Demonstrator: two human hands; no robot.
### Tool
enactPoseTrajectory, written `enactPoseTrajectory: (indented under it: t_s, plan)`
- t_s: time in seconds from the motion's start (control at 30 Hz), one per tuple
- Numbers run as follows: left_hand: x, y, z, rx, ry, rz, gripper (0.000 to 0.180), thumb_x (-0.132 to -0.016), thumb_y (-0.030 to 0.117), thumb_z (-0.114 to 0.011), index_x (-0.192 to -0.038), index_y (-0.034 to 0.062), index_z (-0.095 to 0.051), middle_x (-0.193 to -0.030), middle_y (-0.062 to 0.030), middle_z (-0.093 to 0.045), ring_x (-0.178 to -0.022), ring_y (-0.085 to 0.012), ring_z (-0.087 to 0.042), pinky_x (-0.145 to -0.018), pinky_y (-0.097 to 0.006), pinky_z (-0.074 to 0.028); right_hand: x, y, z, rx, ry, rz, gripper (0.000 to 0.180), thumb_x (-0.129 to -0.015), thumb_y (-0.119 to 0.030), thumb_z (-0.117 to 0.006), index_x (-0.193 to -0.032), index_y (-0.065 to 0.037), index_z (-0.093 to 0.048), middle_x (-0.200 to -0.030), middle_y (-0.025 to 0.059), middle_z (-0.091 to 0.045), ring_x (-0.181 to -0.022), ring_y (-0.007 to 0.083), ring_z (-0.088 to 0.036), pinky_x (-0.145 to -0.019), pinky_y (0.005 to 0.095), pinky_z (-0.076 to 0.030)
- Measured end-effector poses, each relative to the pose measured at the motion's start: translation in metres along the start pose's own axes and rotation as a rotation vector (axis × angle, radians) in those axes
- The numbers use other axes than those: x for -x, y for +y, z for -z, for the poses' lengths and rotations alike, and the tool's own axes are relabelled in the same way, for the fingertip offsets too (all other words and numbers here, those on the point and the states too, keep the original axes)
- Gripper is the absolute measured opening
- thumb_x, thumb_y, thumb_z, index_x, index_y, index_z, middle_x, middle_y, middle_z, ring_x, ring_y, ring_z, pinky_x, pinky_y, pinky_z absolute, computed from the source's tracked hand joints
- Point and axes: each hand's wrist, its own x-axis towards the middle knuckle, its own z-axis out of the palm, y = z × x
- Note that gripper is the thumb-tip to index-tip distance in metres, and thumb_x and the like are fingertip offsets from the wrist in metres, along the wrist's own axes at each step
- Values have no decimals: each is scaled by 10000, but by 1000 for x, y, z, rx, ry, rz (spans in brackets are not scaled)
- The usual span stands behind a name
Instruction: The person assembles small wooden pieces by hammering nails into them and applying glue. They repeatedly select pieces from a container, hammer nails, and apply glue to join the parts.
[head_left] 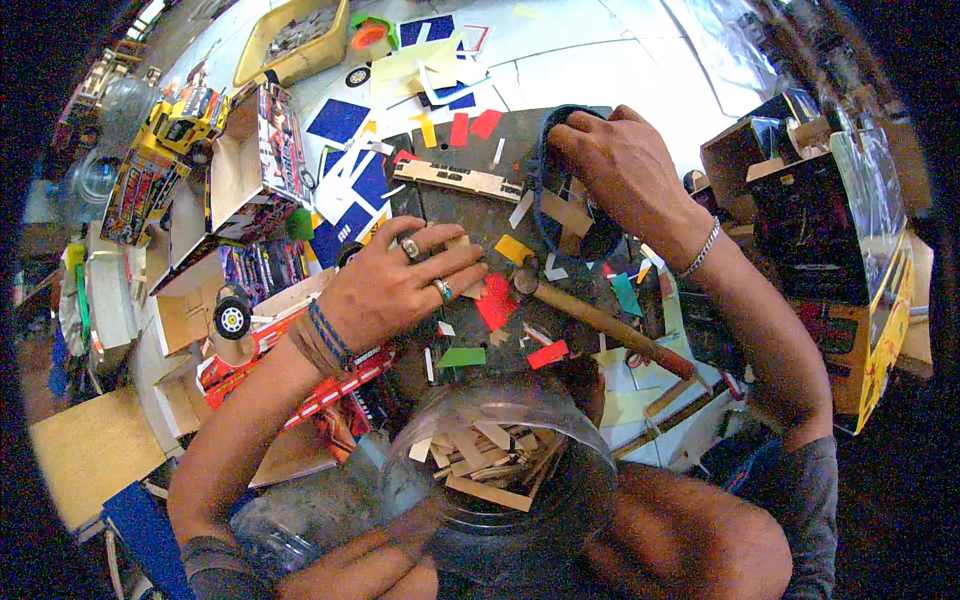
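Observation:
My right hand (630, 165) is closed over the upper rim of a dark blue round tub (545, 215), which tilts and has flat wood pieces (566, 214) inside. My left hand (395, 275) lies with fingers stretched out over the left part of a dark work block (465, 205). Small tan wood bits peek out by its fingertips; whether it holds one I cannot tell. Between the hands rests a hammer (610, 325) with a wooden handle. A printed wood strip (455, 180) lies beyond my left hand. Red paper scraps (495, 303) and a green one (462, 357) are scattered on the block.
A clear plastic jar (400, 470) holding wood strips stands between my legs. Toy trucks (190, 125) and a red truck part (330, 395) crowd the left side. Dark boxy truck bodies (810, 215) stand at right. A yellow tray (290, 65) sits at the far left.

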Motion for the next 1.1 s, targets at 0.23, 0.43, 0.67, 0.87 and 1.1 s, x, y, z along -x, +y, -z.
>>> enactPoseTrajectory:
  t_s: [0.23, 0.43, 0.67, 0.87, 1.1]
  plan:
    - [0, -8, -2, 60, 10, 5, 311, -863, 157, -622, -1165, 148, -692, -1173, -17, -699, -1135, -194, -642, -999, -398, -484, 7, -3, 6, -48, 156, -19, 121, -921, -178, -584, -1012, -148, -659, -871, 28, -701, -779, 259, -688, -780, 388, -489]
    - [2, -5, 10, 64, 90, 16, 357, -821, 124, -638, -1172, 155, -693, -1106, -18, -724, -1031, -209, -691, -929, -447, -523, 34, -25, 38, -478, 262, -207, 103, -945, -182, -669, -999, -104, -710, -918, 51, -757, -793, 201, -717, -786, 360, -544]
    - [-1, 51, 11, 135, 188, -163, 233, -765, 168, -687, -995, 132, -691, -973, 23, -653, -943, -155, -653, -764, -295, -513, 101, -82, 44, -964, 210, -317, 120, -874, -25, -739, -993, -26, -722, -961, 69, -766, -850, 142, -726, -721, 284, -562]
    - [-5, 57, -10, 250, 94, -142, 166, -809, 226, -710, -948, 139, -681, -960, 17, -648, -889, -161, -632, -737, -316, -507, 131, -111, 15, -984, 103, -485, 187, -892, -21, -725, -1077, -51, -738, -990, 77, -771, -855, 159, -736, -739, 289, -571]
    - [-28, 61, -3, 835, 147, 335, 236, -860, 208, -789, -1040, 94, -687, -906, -90, -713, -834, -233, -719, -739, -369, -566, 131, -110, 4, -935, 179, -373, 151, -886, -18, -731, -1036, -37, -720, -997, 97, -729, -904, 195, -707, -766, 315, -556]
